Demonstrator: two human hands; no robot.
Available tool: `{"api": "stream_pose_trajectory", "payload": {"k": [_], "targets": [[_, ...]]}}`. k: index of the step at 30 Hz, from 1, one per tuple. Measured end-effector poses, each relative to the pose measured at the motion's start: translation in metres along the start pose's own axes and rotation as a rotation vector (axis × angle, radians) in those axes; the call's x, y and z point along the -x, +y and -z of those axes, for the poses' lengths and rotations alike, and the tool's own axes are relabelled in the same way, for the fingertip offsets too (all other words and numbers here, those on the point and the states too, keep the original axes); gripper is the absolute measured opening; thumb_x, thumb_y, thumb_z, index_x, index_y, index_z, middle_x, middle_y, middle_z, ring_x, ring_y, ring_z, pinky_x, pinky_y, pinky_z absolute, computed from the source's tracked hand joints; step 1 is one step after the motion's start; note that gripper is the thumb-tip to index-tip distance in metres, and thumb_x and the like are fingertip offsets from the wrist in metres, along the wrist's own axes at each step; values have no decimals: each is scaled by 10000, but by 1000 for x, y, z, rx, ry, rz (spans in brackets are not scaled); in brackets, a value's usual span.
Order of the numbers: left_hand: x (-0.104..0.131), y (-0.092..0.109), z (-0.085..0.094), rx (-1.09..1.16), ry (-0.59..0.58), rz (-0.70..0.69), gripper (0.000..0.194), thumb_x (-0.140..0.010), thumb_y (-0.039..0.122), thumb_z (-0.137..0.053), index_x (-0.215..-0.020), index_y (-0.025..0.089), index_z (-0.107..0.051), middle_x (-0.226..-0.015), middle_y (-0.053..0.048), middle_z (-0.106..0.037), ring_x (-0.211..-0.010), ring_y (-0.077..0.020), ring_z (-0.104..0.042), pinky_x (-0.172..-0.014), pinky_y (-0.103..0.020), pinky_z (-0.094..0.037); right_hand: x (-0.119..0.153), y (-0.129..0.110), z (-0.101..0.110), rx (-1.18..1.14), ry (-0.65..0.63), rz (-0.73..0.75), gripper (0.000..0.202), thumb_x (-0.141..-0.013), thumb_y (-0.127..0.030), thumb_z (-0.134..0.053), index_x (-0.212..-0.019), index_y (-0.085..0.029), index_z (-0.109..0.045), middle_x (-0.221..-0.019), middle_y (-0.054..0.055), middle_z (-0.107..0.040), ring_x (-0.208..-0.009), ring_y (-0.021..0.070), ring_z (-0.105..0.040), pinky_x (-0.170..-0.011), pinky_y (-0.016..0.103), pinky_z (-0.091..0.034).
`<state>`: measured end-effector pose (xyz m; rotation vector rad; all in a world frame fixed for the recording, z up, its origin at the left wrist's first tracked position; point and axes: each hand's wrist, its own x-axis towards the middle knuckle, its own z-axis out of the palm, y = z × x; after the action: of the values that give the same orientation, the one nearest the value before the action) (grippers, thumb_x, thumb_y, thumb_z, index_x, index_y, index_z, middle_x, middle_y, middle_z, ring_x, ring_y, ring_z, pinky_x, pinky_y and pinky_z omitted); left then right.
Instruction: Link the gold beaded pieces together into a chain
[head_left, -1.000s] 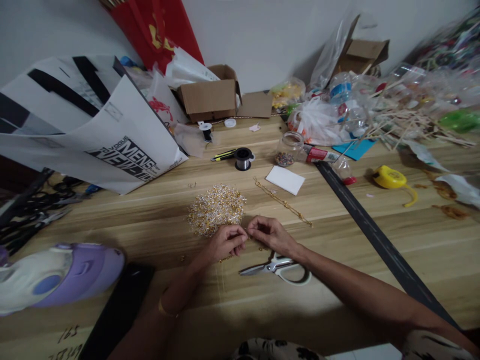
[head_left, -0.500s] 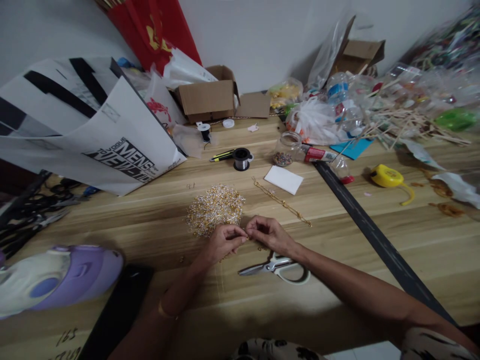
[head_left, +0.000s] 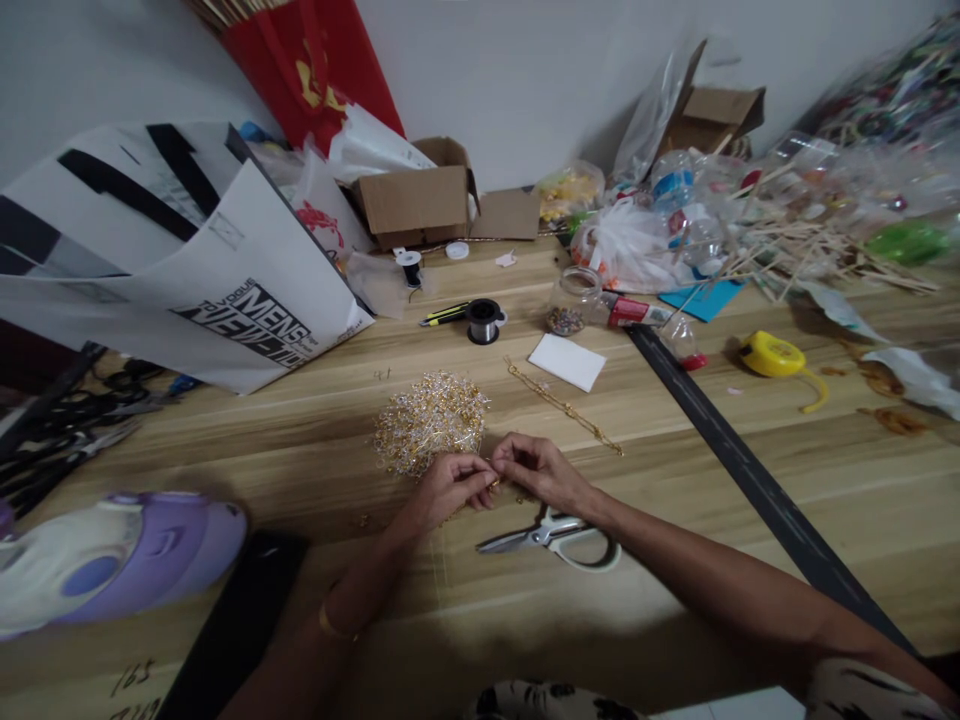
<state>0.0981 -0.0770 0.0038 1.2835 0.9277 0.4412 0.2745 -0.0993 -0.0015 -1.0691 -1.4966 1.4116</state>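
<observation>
My left hand (head_left: 452,487) and my right hand (head_left: 541,472) meet fingertip to fingertip over the table, both pinched. Between them is a small gold beaded piece (head_left: 494,484), mostly covered by the fingers. Just beyond my left hand lies a heap of gold and clear beaded wire pieces (head_left: 429,420). White-handled scissors (head_left: 553,533) rest below my right hand, blades pointing left. A gold chain (head_left: 564,405) stretches across the wood beyond my right hand. Thin pale threads (head_left: 439,568) hang or lie below my left wrist; I cannot tell which.
Farther back are a wire spool (head_left: 484,321), a box cutter (head_left: 444,313), a bead jar (head_left: 571,305) and a white card (head_left: 568,361). A yellow tape measure (head_left: 772,354) sits at right. Pliers (head_left: 75,440), a purple-white device (head_left: 150,560) and a large paper bag (head_left: 247,290) occupy the left.
The left fingers have shifted slightly around the small gold piece, and a little more of it shows. The right hand stays almost still, and the objects on the table lie as before.
</observation>
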Motion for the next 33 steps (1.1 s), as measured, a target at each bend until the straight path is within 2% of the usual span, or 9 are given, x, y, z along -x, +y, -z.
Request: {"api": "stream_pose_trajectory", "payload": {"k": [6, 9, 13, 16, 19, 26, 33], "targets": [[0, -3, -3, -15, 27, -22, 306, -694, 408, -662, -741, 110, -608, -536, -6, -611, -473, -101, -574, -486, -207, -457, 0, 1, 0, -1, -3, 20, 259, -825, -382, -568, -764, -131, -548, -639, -11, -507, -579, 95, -439, -540, 210, -343], [2, -5, -5, -74, 92, -77, 221, -701, 332, -652, -720, 119, -598, -534, 5, -594, -484, -107, -574, -497, -210, -457, 0, 2, 0, 44, -4, 27, 237, -829, -362, -561, -765, -134, -552, -637, -13, -502, -578, 95, -434, -534, 207, -331], [6, -3, -8, -290, 206, -179, 79, -714, 209, -600, -681, 139, -616, -557, 1, -595, -518, -111, -563, -518, -202, -425, 1, 1, 0, 103, -4, 15, 209, -821, -332, -560, -744, -138, -554, -611, -24, -475, -554, 91, -410, -511, 201, -308], [9, 0, -10, -492, 256, -245, 82, -714, 162, -568, -677, 155, -641, -600, -7, -612, -551, -114, -540, -540, -203, -406, 0, 0, 1, 119, -12, 3, 183, -811, -303, -558, -735, -137, -554, -611, -23, -479, -547, 89, -408, -505, 199, -299], [10, 1, -10, -587, 259, -291, 112, -731, 154, -547, -693, 162, -652, -637, -18, -627, -580, -122, -539, -570, -210, -406, -1, 0, 2, 153, -24, -6, 154, -800, -267, -556, -726, -132, -563, -621, -15, -501, -555, 90, -415, -511, 199, -297], [11, 3, -11, -604, 265, -292, 100, -732, 145, -551, -698, 177, -640, -625, -6, -625, -569, -123, -544, -570, -212, -405, -3, 2, 10, 283, -123, 22, 108, -788, -173, -527, -706, -131, -583, -608, -26, -504, -548, 82, -413, -511, 194, -293], [13, 5, -12, -675, 256, -318, 82, -764, 162, -554, -728, 192, -622, -675, -9, -643, -619, -132, -570, -616, -223, -423, -3, -1, 14, 347, -176, 35, 124, -794, -160, -509, -686, -136, -567, -581, -37, -457, -527, 77, -382, -487, 187, -274]]}}
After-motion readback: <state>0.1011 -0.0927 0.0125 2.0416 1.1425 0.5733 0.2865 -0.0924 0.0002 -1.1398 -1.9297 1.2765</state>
